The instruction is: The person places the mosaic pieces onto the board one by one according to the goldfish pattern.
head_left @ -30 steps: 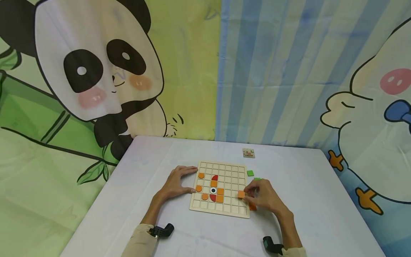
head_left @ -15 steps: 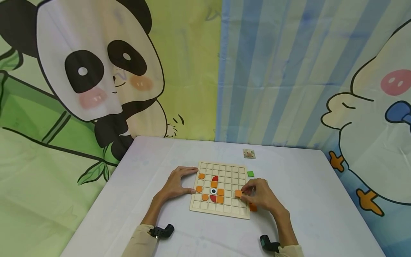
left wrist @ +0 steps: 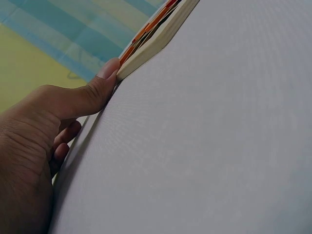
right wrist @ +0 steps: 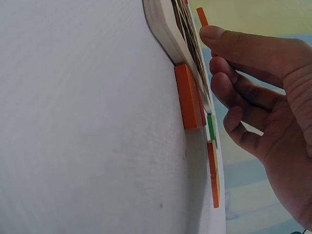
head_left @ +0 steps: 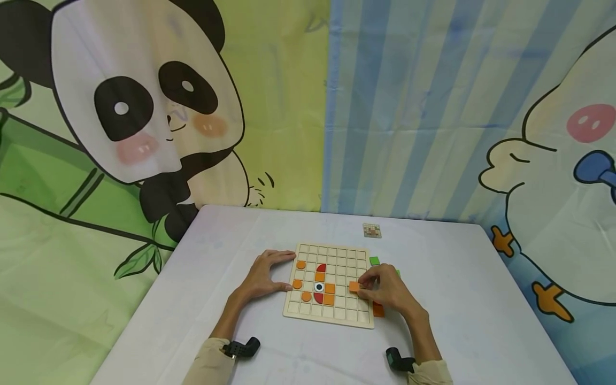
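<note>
My right hand point(head_left: 389, 289) pinches an orange square tile point(head_left: 353, 287) between thumb and fingers, over the right part of a wooden grid board point(head_left: 346, 316). In the right wrist view that tile point(right wrist: 202, 16) sticks out past the thumb tip, apart from the board. My left hand point(head_left: 261, 275) rests at the board's left edge, thumb and fingers spread; the left wrist view has its thumb point(left wrist: 100, 87) touching the rim. On the board lie orange round pieces point(head_left: 298, 284), orange squares point(head_left: 329, 294), red quarter-round pieces point(head_left: 321, 268) and a black-and-white eye piece point(head_left: 319, 287).
An orange block point(head_left: 378, 309) sits against the board's right edge. Green tiles point(head_left: 374, 261) lie to the right, partly behind the right hand. A small patterned card point(head_left: 372, 230) lies farther back on the white table point(head_left: 289, 355). A printed curtain point(head_left: 409, 107) hangs behind.
My right hand has moved left over the board with the orange square tile, from near the right edge further inward. The left hand stays at the board's left edge.
</note>
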### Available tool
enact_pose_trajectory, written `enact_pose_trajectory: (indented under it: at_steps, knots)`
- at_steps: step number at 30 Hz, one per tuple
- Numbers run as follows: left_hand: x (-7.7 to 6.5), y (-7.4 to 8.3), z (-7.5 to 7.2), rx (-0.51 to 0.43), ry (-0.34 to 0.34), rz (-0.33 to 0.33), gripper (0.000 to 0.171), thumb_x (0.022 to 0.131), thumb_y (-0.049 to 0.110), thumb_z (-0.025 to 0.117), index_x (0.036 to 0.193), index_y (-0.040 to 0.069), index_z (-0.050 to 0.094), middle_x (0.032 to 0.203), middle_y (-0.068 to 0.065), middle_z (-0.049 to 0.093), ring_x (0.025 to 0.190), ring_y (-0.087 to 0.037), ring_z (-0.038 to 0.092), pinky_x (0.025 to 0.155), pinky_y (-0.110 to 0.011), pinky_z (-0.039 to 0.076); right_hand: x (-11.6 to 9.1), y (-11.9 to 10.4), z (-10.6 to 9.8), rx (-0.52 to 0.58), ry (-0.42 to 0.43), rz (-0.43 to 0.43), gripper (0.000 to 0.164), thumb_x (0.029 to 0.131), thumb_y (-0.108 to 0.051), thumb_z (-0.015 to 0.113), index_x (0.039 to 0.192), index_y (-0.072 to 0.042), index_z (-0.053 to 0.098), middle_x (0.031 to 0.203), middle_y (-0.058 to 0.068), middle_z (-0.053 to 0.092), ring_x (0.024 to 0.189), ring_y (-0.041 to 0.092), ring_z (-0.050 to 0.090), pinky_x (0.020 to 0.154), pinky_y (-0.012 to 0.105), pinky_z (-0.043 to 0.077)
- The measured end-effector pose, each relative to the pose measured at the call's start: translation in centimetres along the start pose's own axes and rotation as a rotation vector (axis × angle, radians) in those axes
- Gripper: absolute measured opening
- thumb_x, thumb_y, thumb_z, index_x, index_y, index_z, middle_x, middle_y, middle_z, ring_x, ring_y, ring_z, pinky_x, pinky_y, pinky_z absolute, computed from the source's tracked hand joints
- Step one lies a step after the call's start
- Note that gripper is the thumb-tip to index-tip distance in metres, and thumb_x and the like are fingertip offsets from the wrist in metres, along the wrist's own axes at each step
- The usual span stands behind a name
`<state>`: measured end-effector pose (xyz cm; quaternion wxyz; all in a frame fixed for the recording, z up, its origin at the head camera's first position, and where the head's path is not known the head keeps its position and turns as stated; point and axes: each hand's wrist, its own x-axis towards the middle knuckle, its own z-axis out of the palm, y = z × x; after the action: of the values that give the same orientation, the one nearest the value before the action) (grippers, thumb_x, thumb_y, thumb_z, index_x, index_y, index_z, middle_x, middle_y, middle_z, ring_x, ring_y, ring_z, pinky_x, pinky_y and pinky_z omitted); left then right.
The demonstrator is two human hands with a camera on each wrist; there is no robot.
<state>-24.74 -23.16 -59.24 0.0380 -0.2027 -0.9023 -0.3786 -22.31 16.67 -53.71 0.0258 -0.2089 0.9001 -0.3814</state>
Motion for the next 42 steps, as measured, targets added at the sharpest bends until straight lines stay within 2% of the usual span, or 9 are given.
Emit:
enact_pose_trajectory:
  at_steps: [13, 24, 34, 42]
  knots:
    - [0.0, 0.2, -0.1, -0.001, 0.000, 0.006, 0.090, 0.072, 0.049, 0.100, 0.152, 0.025, 0.066, 0.160, 0.003, 0.063, 0.145, -0.032, 0.053, 0.119, -0.065, 0.037, 0.4, 0.0, 0.4, 0.005, -0.003, 0.017, 0.020, 0.081, -0.012, 0.097, 0.097, -0.011, 0.085, 0.088, -0.004, 0.075, 0.076, 0.010, 0.062, 0.068, 0.022, 0.054]
    - [0.0, 0.5, -0.3, -0.002, -0.007, -0.012, 0.089, 0.073, 0.049, 0.100, 0.153, 0.027, 0.066, 0.160, 0.004, 0.063, 0.145, -0.031, 0.053, 0.120, -0.067, 0.038, 1.1, 0.1, 0.7, 0.029, -0.011, -0.037, 0.018, 0.082, -0.009, 0.095, 0.097, -0.008, 0.084, 0.088, -0.001, 0.077, 0.074, 0.010, 0.063, 0.067, 0.023, 0.055]
    - [-0.2, 0.3, -0.2, -0.007, -0.010, -0.017, 0.091, 0.072, 0.049, 0.101, 0.153, 0.027, 0.066, 0.161, 0.005, 0.062, 0.145, -0.030, 0.052, 0.120, -0.066, 0.037, 1.7, -0.1, 1.3, 0.027, -0.024, -0.041, 0.019, 0.083, -0.011, 0.095, 0.098, -0.008, 0.085, 0.087, 0.000, 0.077, 0.073, 0.008, 0.063, 0.067, 0.023, 0.056]
    - [-0.1, 0.3, -0.1, -0.002, -0.005, -0.020, 0.089, 0.073, 0.047, 0.101, 0.153, 0.030, 0.066, 0.160, 0.006, 0.062, 0.145, -0.029, 0.052, 0.121, -0.066, 0.038, 2.2, -0.4, 1.6, 0.008, -0.018, -0.047, 0.018, 0.083, -0.010, 0.095, 0.098, -0.009, 0.086, 0.085, -0.005, 0.076, 0.072, 0.007, 0.063, 0.067, 0.023, 0.056]
